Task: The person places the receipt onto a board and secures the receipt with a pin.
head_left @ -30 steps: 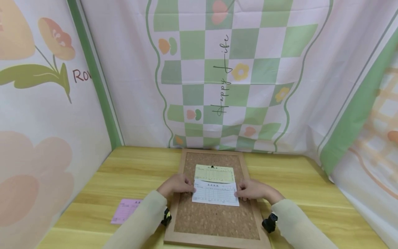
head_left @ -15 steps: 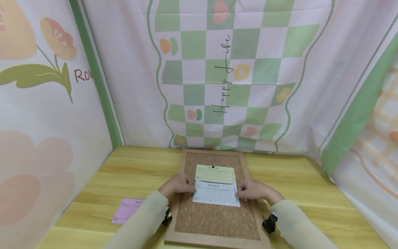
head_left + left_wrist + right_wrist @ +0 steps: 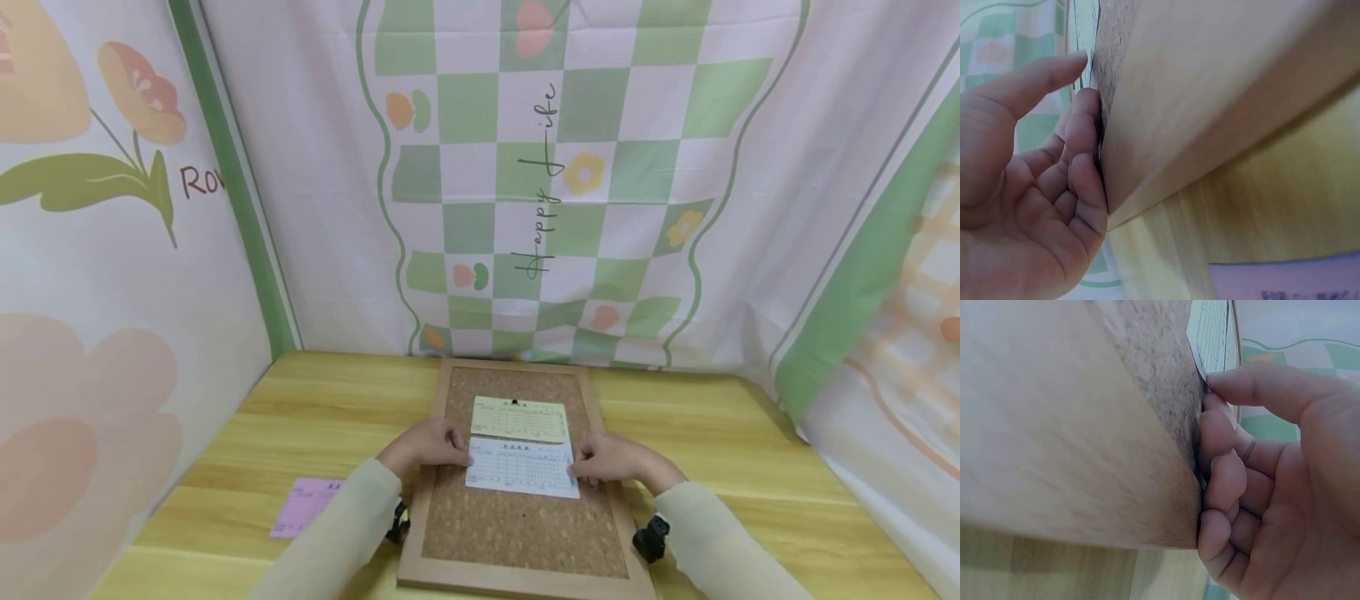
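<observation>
A white printed form (image 3: 522,468) lies over the corkboard (image 3: 525,533), its upper edge right along the lower edge of a yellow printed form (image 3: 519,419). My left hand (image 3: 427,443) pinches the white form's left edge; in the left wrist view the thumb lies over the paper edge and the other fingers curl against the board. Opposite it, my right hand (image 3: 617,458) pinches the right edge between thumb and forefinger, as the right wrist view shows. A small black pin (image 3: 515,402) sits at the yellow form's top edge.
The corkboard's wooden frame (image 3: 525,577) lies on a wood-grain table (image 3: 247,433). A pink printed form (image 3: 303,505) is on the table at left, partly covered by my left sleeve (image 3: 337,529). A patterned curtain (image 3: 465,167) hangs behind the table.
The white form's upper edge has shifted slightly, and now lies straighter along the yellow form's lower edge. Both hands stay at its sides, barely moved.
</observation>
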`<state>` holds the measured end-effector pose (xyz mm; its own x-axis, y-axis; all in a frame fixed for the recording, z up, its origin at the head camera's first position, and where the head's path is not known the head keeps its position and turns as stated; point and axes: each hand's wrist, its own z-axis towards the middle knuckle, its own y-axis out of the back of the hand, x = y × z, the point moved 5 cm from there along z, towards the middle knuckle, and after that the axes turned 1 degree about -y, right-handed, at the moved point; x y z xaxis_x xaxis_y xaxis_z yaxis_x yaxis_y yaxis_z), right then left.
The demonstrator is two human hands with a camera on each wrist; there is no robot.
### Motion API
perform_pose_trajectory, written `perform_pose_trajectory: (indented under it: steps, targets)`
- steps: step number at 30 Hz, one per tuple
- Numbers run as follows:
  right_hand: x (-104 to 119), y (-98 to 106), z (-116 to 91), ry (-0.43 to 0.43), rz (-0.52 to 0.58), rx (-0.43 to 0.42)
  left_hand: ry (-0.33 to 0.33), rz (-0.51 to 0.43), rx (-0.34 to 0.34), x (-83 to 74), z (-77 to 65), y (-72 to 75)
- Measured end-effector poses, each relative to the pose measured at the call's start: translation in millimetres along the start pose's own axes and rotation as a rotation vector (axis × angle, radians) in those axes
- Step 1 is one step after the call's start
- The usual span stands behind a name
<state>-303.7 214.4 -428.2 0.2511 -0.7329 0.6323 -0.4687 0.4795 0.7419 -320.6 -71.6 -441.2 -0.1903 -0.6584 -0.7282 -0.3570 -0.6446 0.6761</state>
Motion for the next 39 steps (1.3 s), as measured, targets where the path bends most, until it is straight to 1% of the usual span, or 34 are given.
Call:
perform_pose_trajectory:
  steps: [6,12,20,29,33,37,39]
  targets:
    - [-1.6,0.0,0.0,-0.004,-0.006,-0.003,-0.047,-0.064,0.054,-0.5,-1.1,1.3]
    - [-2.5,-0.4,0.5,-0.023,-0.009,-0.011,-0.070,-0.016,0.099,0.2,-2.8,1.9]
    - [-0.8,-0.2,-0.8,-0.020,0.001,-0.011,-0.090,0.003,0.111,-1.3,-4.1,1.0]
    - [-0.6,1.7,-0.6,-0.048,-0.005,-0.008,-0.074,0.010,0.108,-3.8,-6.8,0.7]
    - [-0.3,4.0,-2.9,-0.055,0.010,-0.010,-0.073,0.023,0.109,-3.4,-6.3,-0.3]
    - [-0.1,6.2,-4.2,-0.042,0.029,-0.012,-0.077,0.035,0.107,-3.1,-5.3,-1.4]
    - [-0.4,6.8,-4.5,-0.032,0.032,-0.013,-0.092,0.046,0.103,-3.1,-4.7,-1.9]
